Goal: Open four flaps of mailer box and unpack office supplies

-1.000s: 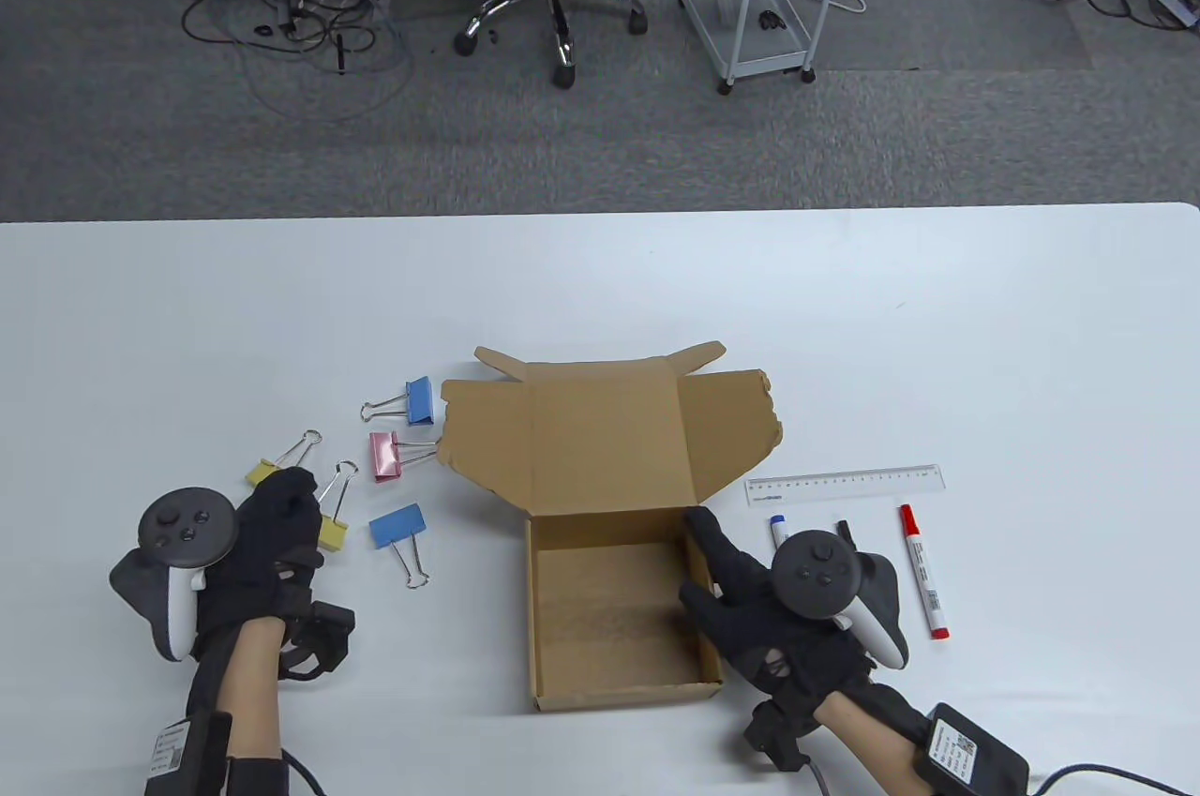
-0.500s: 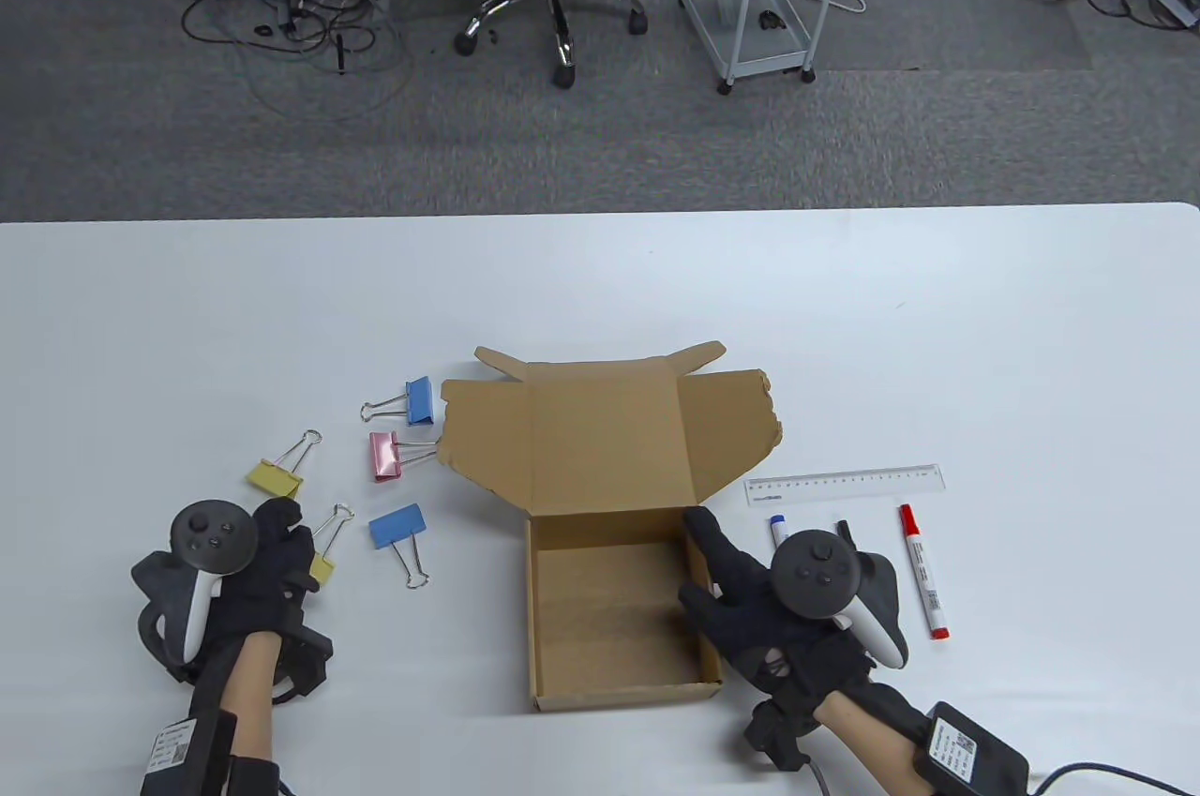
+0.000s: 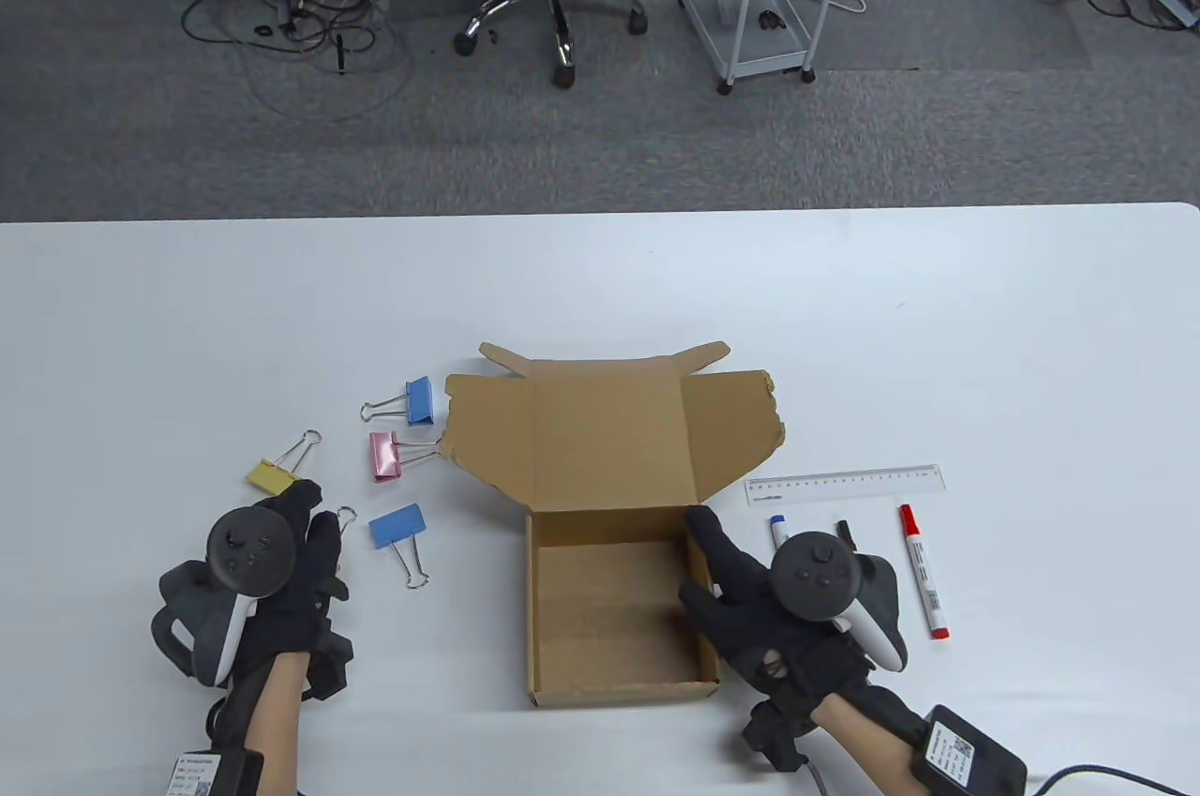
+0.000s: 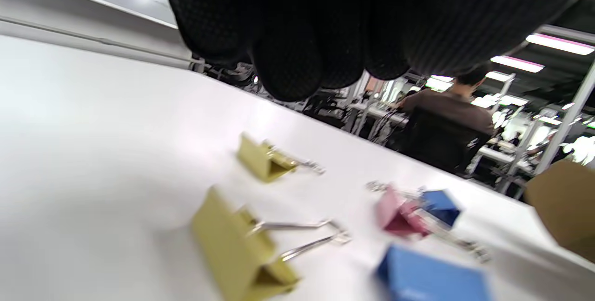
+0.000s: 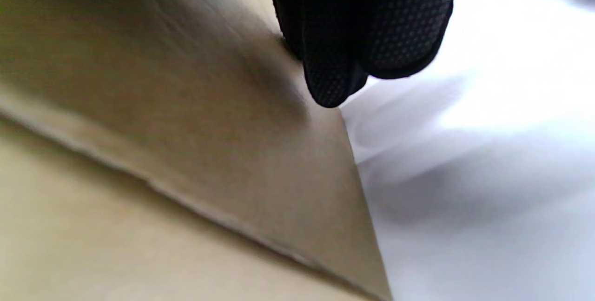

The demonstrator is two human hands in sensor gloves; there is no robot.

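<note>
While gripped, box wall (image 3: 698,590) between fingers (image 3: 705,529)

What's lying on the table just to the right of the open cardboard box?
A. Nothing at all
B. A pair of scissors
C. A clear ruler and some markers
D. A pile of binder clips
C: a clear ruler lies right of the cardboard box, with a red-capped marker beside it; the binder clips are on the box's left.
</note>
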